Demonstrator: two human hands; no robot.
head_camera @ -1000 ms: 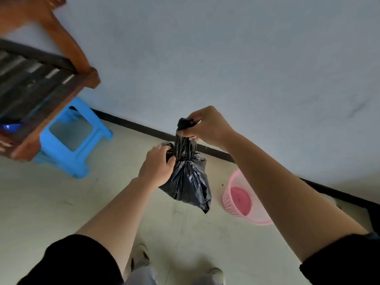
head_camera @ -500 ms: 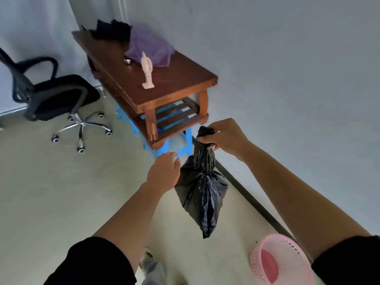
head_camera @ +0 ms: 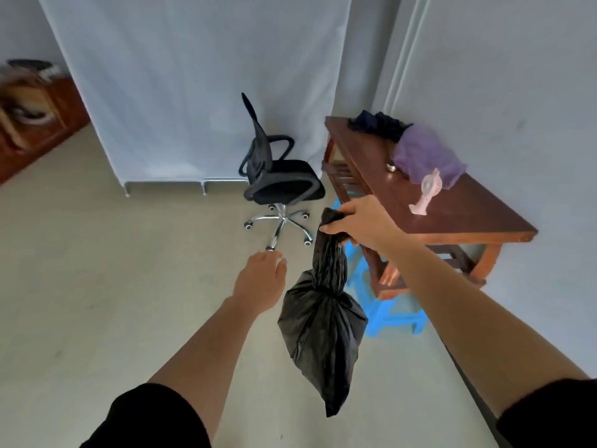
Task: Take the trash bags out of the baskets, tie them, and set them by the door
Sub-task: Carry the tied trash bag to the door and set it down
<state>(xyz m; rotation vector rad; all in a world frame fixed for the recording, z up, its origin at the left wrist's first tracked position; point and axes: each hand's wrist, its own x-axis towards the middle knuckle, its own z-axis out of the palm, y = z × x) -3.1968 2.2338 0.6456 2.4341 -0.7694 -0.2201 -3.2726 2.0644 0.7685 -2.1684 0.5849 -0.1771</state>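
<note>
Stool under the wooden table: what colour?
Bright blue. The stool shows in the head view, partly hidden by the trash bag and the table.

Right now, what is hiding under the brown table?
A blue stool stands under the table. Part of it is covered by the table's lower shelf and the black bag; anything behind stays unseen.

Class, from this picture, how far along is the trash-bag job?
Done: the black trash bag is out of any basket, its neck gathered tight, though a knot is not clear. In hand: the right hand grips the neck and the bag hangs above the floor; the left hand is open beside it. Left: setting it down by the door.
</note>
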